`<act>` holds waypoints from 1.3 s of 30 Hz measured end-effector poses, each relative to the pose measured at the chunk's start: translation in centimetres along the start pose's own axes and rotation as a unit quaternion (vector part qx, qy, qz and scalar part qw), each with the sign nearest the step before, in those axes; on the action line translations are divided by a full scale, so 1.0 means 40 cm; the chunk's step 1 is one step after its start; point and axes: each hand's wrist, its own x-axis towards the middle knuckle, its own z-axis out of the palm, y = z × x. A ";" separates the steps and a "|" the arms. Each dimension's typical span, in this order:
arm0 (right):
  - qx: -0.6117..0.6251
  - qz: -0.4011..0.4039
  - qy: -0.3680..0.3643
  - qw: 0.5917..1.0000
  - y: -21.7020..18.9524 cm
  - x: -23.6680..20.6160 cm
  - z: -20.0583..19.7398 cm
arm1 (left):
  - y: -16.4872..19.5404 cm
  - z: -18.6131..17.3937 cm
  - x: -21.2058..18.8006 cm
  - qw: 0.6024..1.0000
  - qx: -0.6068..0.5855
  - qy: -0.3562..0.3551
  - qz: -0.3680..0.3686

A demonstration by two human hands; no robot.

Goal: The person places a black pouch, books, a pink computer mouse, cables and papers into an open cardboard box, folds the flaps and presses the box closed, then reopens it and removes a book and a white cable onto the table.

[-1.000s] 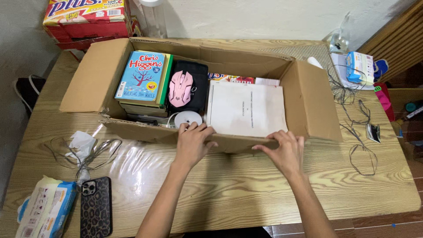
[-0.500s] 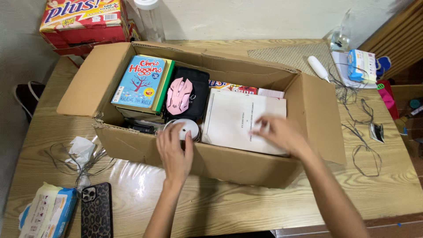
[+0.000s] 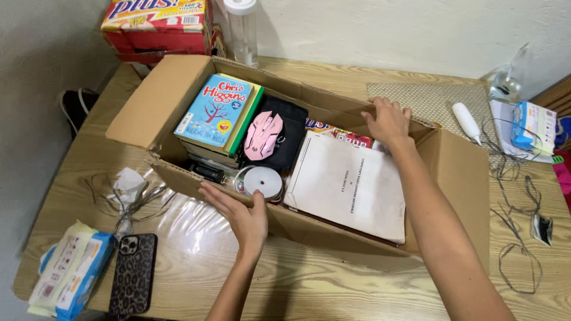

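Note:
An open cardboard box (image 3: 461, 178) lies on a wooden table. My left hand (image 3: 241, 215) presses flat on the box's near flap, fingers apart, holding nothing. My right hand (image 3: 388, 120) reaches across the box and rests on its far wall, fingers spread. Inside lie a blue book (image 3: 215, 110) on a stack, a pink computer mouse (image 3: 264, 135) on a black pouch (image 3: 289, 142), a white tape roll (image 3: 262, 181) and a white printed document (image 3: 350, 185).
A leopard-print phone (image 3: 132, 272) and a pack of wipes (image 3: 68, 276) lie at the near left, with crumpled tissue and thin wires (image 3: 126, 190). A red carton (image 3: 156, 25) and a clear bottle (image 3: 242, 30) stand at the back. Cables (image 3: 516, 202) and a tissue pack (image 3: 532, 126) lie right.
My right hand has moved from the box's near edge across the document to the far wall. My left hand stayed at the near flap. The camera view shifted closer.

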 end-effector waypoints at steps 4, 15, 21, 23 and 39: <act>-0.004 0.015 0.020 1.000 0.000 -0.028 0.016 | -0.022 0.025 -0.001 0.999 0.010 0.017 0.030; -0.006 -0.014 0.059 0.998 -0.006 -0.157 -0.010 | -0.035 -0.004 -0.002 0.997 0.021 0.032 0.069; 0.017 -0.005 0.043 0.999 0.017 -0.250 -0.030 | -0.052 -0.033 -0.008 0.996 -0.009 0.016 0.088; 0.013 -0.009 0.032 0.999 0.028 -0.280 -0.047 | -0.060 -0.038 -0.010 0.996 -0.014 0.010 0.092; -0.064 0.071 -0.077 0.992 0.054 -0.577 -0.250 | -0.117 0.025 0.060 0.976 -0.065 -0.122 0.171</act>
